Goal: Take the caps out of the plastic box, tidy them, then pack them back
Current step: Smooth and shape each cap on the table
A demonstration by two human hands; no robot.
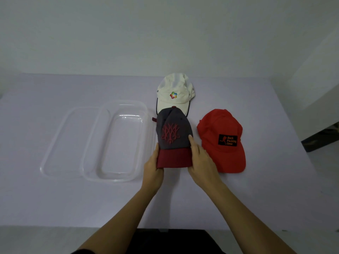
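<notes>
A grey cap [173,132] with a dark red brim and red emblem sits in the middle of the table. My left hand [153,167] grips the brim's left edge and my right hand [200,158] grips its right side, thumb on the crown. Behind it lies a white cap [175,93] with a coloured logo, its brim partly covered by the grey cap. A red cap [222,142] with a black patch lies to the right. The clear plastic box [146,110] stands to the left with nothing in it.
The box's clear lid [55,153] lies flat to the left of the box, partly under it. The table [55,198] has a pale lilac cover. A white wall rises behind, and a dark object [321,138] shows past the table's right edge.
</notes>
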